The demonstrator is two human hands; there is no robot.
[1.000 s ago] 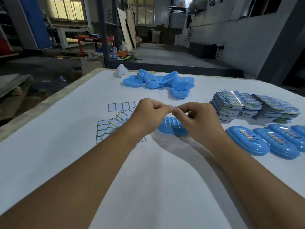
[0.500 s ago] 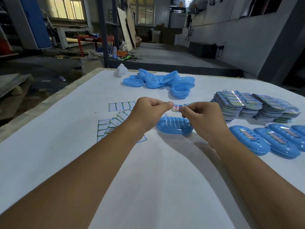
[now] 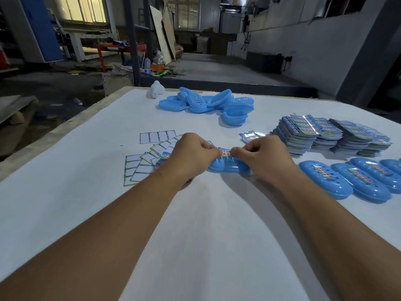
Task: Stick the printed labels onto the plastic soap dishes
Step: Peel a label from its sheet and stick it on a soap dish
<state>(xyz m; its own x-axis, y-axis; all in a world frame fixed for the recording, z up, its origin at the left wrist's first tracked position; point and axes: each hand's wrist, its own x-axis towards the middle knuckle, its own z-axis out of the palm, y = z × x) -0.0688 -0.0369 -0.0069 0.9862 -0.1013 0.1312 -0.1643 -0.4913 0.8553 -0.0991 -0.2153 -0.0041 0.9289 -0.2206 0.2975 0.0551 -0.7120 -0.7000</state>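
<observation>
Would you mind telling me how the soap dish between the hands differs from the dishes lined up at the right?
The dish between the hands has its label held at both ends by the left hand and right hand; the right-hand dishes already wear theirs. It lies crosswise, alone; they lie slanted, side by side. All are blue ovals, domed side up.

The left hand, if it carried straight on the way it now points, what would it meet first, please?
Most likely the right hand: the left hand points toward it across the label that both pinch over the blue soap dish.
</observation>
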